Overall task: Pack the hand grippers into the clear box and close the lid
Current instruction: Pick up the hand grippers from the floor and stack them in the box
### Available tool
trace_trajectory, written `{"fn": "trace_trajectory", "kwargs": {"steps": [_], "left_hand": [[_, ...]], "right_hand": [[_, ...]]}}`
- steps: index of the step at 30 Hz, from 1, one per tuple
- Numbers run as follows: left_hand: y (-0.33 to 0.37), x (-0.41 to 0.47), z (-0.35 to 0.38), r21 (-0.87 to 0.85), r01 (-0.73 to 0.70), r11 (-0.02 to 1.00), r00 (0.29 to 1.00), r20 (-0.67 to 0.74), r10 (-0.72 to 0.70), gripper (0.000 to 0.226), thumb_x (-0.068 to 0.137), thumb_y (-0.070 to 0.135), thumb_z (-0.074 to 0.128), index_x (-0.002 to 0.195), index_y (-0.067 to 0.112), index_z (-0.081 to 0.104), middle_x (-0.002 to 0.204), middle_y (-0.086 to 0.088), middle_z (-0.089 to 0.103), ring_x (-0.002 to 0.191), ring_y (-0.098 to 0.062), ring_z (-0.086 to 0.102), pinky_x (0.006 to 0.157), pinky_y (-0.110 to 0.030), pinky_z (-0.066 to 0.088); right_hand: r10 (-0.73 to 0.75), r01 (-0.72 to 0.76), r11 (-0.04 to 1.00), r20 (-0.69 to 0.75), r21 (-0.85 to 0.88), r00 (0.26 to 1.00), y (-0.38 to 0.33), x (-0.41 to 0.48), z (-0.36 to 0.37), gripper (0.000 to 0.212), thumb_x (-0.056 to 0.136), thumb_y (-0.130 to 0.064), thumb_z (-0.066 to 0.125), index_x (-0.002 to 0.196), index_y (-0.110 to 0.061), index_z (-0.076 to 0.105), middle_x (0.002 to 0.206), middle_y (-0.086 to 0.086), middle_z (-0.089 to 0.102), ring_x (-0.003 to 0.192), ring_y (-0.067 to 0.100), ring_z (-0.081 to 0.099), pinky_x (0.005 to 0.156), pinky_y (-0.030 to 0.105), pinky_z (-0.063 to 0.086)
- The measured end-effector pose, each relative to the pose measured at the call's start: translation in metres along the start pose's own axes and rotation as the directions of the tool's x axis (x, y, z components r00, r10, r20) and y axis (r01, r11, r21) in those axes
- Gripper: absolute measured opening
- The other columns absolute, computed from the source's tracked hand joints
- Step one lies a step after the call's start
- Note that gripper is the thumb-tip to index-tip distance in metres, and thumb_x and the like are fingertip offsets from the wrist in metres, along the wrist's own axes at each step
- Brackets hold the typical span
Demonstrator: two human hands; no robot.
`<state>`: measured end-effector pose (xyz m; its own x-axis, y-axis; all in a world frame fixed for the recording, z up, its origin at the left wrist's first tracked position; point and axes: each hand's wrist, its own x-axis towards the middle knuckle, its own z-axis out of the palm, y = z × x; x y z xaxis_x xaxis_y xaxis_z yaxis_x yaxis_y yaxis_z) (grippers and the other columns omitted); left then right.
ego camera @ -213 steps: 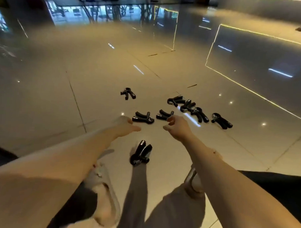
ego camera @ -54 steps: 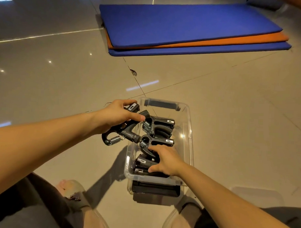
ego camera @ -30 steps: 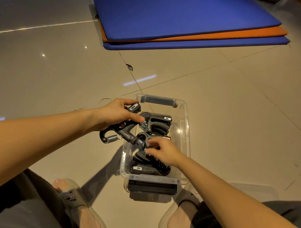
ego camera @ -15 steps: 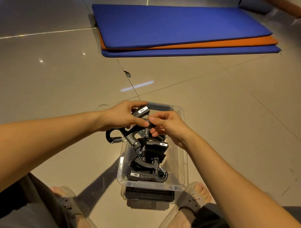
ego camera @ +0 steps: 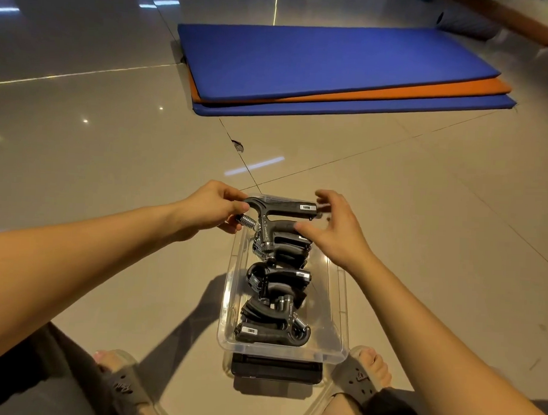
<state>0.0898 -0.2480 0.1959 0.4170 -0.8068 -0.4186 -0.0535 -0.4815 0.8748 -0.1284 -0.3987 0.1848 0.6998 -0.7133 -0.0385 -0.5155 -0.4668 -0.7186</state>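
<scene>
Head view. A clear box [ego camera: 336, 302] stands on the tiled floor between the person's two sandalled feet, its long side running away from the camera. Inside it, several black hand grippers [ego camera: 275, 303] lie in a row from the near end toward the far end. One more hand gripper [ego camera: 275, 212] is held over the far end of the box, handles pointing right. The left hand [ego camera: 209, 209] pinches this gripper at its spring end, fingers closed on it. The right hand [ego camera: 334, 228] hovers at the handle end with fingers spread and curved; whether it touches the handles cannot be told. A dark object [ego camera: 276, 367] lies on the floor at the near end of the box. Blue and orange mats [ego camera: 333, 66] are stacked well beyond.

Progress, as judged: packing looks nearly complete. Left to do: set the held gripper down in the box, then close the lid, which is not clearly identifiable here.
</scene>
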Motion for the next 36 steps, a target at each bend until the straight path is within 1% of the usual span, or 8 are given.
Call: {"fn": "trace_trajectory", "kwargs": {"steps": [2, 5, 10, 13, 15, 18, 23, 36], "left_hand": [[0.001, 0.000, 0.003, 0.023, -0.010, 1.000, 1.000, 0.014, 0.010, 0.016, 0.098, 0.013, 0.059, 0.108, 0.016, 0.072, 0.091, -0.012, 0.072, 0.068, -0.013, 0.069, 0.064, -0.025, 0.056], [0.003, 0.000, 0.007, 0.025, -0.010, 1.000, 0.999, 0.044, 0.009, 0.019, 0.099, 0.013, 0.059, 0.114, 0.015, 0.071, 0.091, -0.011, 0.071, 0.069, -0.013, 0.068, 0.065, -0.024, 0.055], [0.000, -0.002, 0.006, 0.058, -0.025, 0.998, 0.998, 0.062, 0.021, 0.021, 0.101, 0.017, 0.057, 0.115, 0.022, 0.071, 0.089, -0.006, 0.071, 0.074, -0.014, 0.066, 0.066, -0.024, 0.054], [-0.010, -0.002, 0.012, 0.263, -0.086, 0.961, 0.996, 0.043, 0.077, 0.025, 0.099, 0.023, 0.059, 0.123, 0.027, 0.065, 0.101, -0.002, 0.071, 0.084, -0.010, 0.065, 0.076, -0.029, 0.055], [-0.023, -0.002, 0.015, 0.555, -0.124, 0.822, 0.992, 0.040, 0.123, 0.048, 0.093, 0.031, 0.067, 0.139, 0.025, 0.054, 0.123, 0.000, 0.064, 0.101, -0.009, 0.060, 0.089, -0.030, 0.049], [-0.048, -0.007, 0.018, 0.716, -0.142, 0.684, 0.990, 0.116, 0.084, 0.088, 0.080, 0.044, 0.079, 0.153, 0.021, 0.035, 0.153, -0.003, 0.041, 0.135, -0.021, 0.043, 0.112, -0.036, 0.036], [-0.077, -0.010, 0.016, 0.789, -0.233, 0.568, 0.970, 0.232, 0.075, 0.118, 0.070, 0.059, 0.081, 0.160, 0.021, 0.014, 0.168, 0.002, 0.009, 0.152, -0.022, 0.016, 0.123, -0.036, 0.018], [-0.092, -0.008, 0.012, 0.801, -0.283, 0.527, 0.958, 0.266, 0.109, 0.120, 0.072, 0.063, 0.077, 0.160, 0.024, 0.006, 0.167, 0.008, 0.000, 0.152, -0.020, 0.013, 0.122, -0.036, 0.019]], "right_hand": [[-0.158, 0.163, 0.985, 0.099, -0.053, 0.983, -0.006, -0.001, 0.002, 0.079, 0.078, -0.042, 0.083, 0.145, -0.020, 0.047, 0.136, -0.006, 0.052, 0.119, 0.009, 0.050, 0.100, 0.030, 0.045], [-0.257, 0.277, 0.949, 0.140, -0.151, 0.956, -0.009, -0.002, 0.009, 0.069, 0.078, -0.041, 0.082, 0.138, -0.021, 0.057, 0.127, -0.006, 0.060, 0.116, 0.014, 0.053, 0.102, 0.041, 0.046], [-0.292, 0.313, 0.940, 0.156, -0.135, 0.944, -0.002, -0.004, 0.016, 0.067, 0.078, -0.048, 0.080, 0.137, -0.024, 0.059, 0.122, -0.011, 0.061, 0.111, 0.010, 0.056, 0.095, 0.031, 0.049], [-0.247, 0.276, 0.947, 0.175, -0.165, 0.953, 0.010, -0.003, 0.020, 0.064, 0.079, -0.047, 0.079, 0.135, -0.025, 0.060, 0.117, -0.013, 0.060, 0.106, 0.010, 0.057, 0.091, 0.031, 0.049], [-0.189, 0.229, 0.949, 0.191, -0.216, 0.963, 0.022, -0.003, 0.026, 0.060, 0.079, -0.046, 0.079, 0.133, -0.025, 0.061, 0.113, -0.014, 0.059, 0.103, 0.010, 0.057, 0.090, 0.034, 0.049], [-0.083, 0.150, 0.951, 0.246, -0.270, 0.966, 0.036, -0.006, 0.045, 0.063, 0.079, -0.045, 0.080, 0.135, -0.022, 0.060, 0.118, -0.008, 0.061, 0.110, 0.017, 0.060, 0.094, 0.039, 0.050], [-0.003, 0.110, 0.949, 0.339, -0.297, 0.941, 0.052, -0.012, 0.080, 0.069, 0.080, -0.042, 0.082, 0.141, -0.021, 0.055, 0.134, -0.004, 0.059, 0.125, 0.020, 0.056, 0.102, 0.033, 0.044], [0.091, 0.106, 0.895, 0.410, -0.434, 0.907, 0.077, -0.015, 0.098, 0.067, 0.081, -0.040, 0.081, 0.140, -0.022, 0.054, 0.131, -0.001, 0.059, 0.123, 0.023, 0.054, 0.105, 0.042, 0.044]]}}
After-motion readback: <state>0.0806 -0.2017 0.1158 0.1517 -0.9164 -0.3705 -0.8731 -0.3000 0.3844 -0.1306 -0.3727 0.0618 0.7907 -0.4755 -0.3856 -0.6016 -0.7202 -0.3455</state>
